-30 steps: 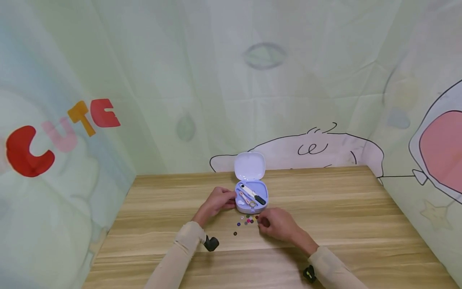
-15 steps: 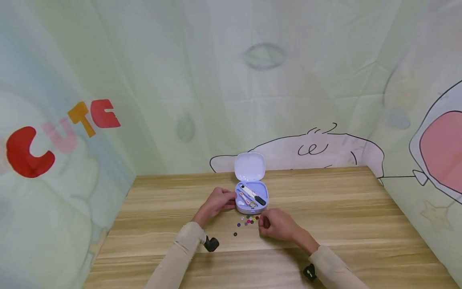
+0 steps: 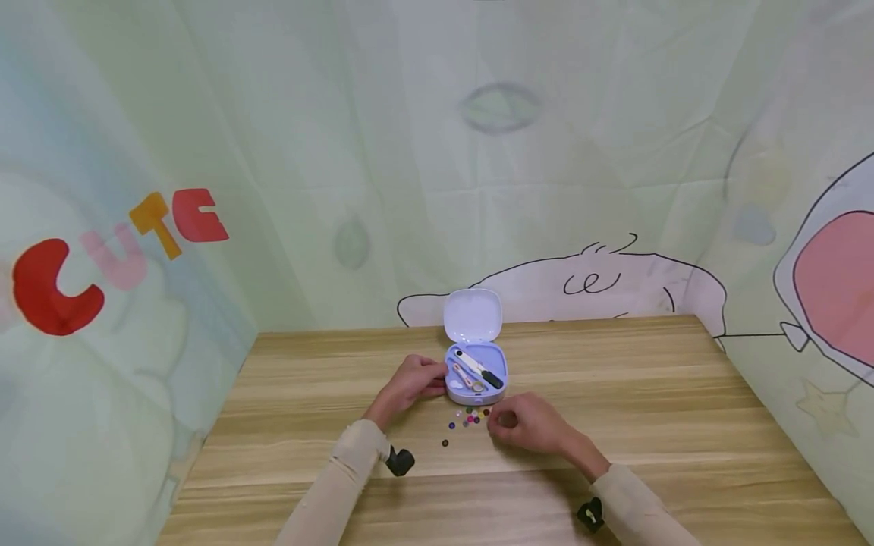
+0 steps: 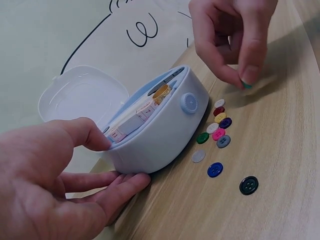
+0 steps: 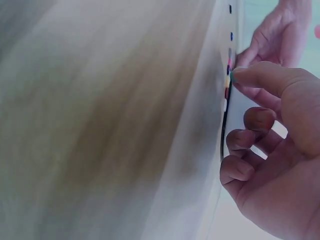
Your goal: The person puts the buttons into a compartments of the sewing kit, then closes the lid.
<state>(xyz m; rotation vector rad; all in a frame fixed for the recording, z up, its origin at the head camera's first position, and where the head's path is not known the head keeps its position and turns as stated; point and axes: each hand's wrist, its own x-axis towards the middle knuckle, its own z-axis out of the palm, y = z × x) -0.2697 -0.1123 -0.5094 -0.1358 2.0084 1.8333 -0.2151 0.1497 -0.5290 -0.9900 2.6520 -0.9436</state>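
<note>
Case (image 4: 160, 140), pale blue-white, sits on the wood-grain table (image 3: 614, 364); lid (image 3: 473, 315) tipped up on its far side, round catch (image 4: 189, 103) on its near side.

My left hand (image 3: 413, 378) is at the case's left side: thumb hooked on the rim, other fingers against the wall low down, near the table, so I have it in a loose grip.

My right hand (image 3: 529, 425) is just off the case's near right corner. Thumb and forefinger pinched together on a small teal button (image 4: 246, 85), mostly hidden by the tips; remaining fingers curled in.

Loose buttons lie on the near side of the case. Closest, a tight cluster: red (image 4: 219, 111), yellow (image 4: 220, 117), pink and others, with a green button (image 4: 202, 138) at its edge. Farther from the case, a blue button (image 4: 215, 170); farthest, a very dark button (image 4: 249, 185).

Inside the case: a white tool with a black end (image 3: 492, 378) laid diagonally, a gold ring-like piece (image 4: 161, 94), and a white strip printed with numbers (image 4: 127, 122).

Behind the case, a pale printed curtain (image 3: 410, 152).
</note>
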